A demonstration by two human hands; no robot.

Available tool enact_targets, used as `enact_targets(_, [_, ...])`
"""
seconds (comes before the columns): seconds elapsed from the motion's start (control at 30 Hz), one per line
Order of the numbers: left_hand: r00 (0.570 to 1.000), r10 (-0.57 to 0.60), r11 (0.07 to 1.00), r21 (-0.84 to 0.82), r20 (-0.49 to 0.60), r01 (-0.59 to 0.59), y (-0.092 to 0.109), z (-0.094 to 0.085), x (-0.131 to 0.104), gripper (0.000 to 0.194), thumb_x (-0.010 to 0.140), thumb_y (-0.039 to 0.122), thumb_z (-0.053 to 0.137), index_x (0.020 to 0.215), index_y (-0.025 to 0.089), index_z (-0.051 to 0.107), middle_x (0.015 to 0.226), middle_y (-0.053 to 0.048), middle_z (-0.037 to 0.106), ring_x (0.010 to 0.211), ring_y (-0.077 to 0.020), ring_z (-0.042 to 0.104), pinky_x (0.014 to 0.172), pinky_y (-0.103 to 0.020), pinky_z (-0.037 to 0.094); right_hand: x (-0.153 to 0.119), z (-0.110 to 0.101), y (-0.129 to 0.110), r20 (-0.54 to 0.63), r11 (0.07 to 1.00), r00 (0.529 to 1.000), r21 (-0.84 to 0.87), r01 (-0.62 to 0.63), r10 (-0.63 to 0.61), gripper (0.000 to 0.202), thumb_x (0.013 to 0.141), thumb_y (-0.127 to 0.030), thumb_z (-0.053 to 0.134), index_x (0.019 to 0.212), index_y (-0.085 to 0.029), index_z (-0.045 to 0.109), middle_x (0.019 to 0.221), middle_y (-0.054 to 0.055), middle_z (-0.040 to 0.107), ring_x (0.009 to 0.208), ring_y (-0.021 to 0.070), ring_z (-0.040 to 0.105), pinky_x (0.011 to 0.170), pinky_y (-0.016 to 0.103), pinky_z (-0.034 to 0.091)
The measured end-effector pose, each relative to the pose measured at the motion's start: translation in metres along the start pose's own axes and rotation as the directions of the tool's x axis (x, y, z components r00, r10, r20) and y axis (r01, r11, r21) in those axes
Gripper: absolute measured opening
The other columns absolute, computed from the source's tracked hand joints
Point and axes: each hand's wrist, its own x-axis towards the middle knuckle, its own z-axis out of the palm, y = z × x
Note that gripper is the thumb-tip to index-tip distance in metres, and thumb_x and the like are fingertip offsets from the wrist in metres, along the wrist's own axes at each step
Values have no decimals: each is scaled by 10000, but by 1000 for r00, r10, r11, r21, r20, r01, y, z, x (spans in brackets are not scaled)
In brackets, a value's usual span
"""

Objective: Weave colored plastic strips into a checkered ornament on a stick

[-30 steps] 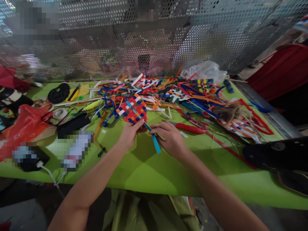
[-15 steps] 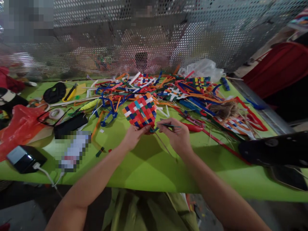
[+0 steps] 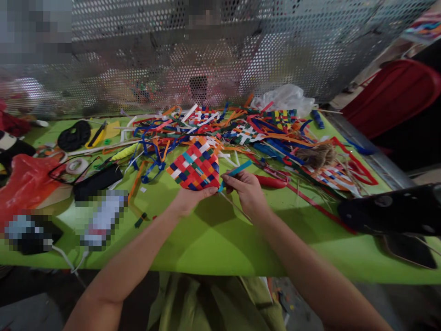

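Woven piece [image 3: 196, 166] in left fingers [image 3: 208, 192]

"Are you seeing any readable words, numbers or signs?"
"No, none. The phone [image 3: 105, 218] is showing only blurred blocks on its screen."
"And is the dark box [image 3: 32, 234] to the left of the phone carrying a brand?"
"I'm not making one out; blurred blocks are covering much of its surface too."

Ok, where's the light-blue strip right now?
Head view, just right of centre: the light-blue strip is pinched in the right hand, its lower end by the lower right corner of the checkered weave that the left hand holds.
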Motion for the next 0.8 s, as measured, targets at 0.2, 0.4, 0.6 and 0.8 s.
enact_targets(0.2, [997, -60, 998, 15, 43, 59, 9, 0, -6, 381, 508, 187, 887, 860, 209, 742, 896, -23, 739, 867, -178, 673, 876, -366, 549, 0, 0, 0, 55, 998, 998, 41, -37, 35, 212, 629, -356, 781, 675, -178, 676, 585, -15, 601, 474, 84, 462, 472, 241, 420])
enact_targets(0.4, [995, -44, 999, -20, 85, 46, 13, -1, -8, 279, 511, 218, 889, 723, 153, 719, 719, -14, 704, 647, -141, 641, 650, -308, 571, -2, 0, 1, 103, 990, 988, 69, -122, 114, 267, 602, -375, 816, 659, -169, 656, 562, -16, 607, 466, 86, 498, 455, 226, 409])
enact_targets(0.6, [994, -82, 987, -131, 74, 91, 19, -1, -8, 328, 461, 307, 912, 636, 134, 696, 633, -5, 679, 565, -114, 611, 580, -264, 537, -5, 5, 3, 272, 961, 933, 80, -266, 235, 320, 613, -422, 809, 615, -163, 623, 515, -13, 593, 430, 83, 491, 434, 213, 412])
enact_targets(0.8, [1000, 23, 991, -129, 8, -22, 16, -1, -5, 333, 485, 296, 905, 725, 148, 727, 720, -17, 712, 702, -146, 647, 715, -301, 531, -6, 10, 12, 363, 954, 892, 31, -299, 268, 292, 686, -424, 748, 683, -152, 644, 580, 23, 646, 464, 97, 540, 413, 203, 404])
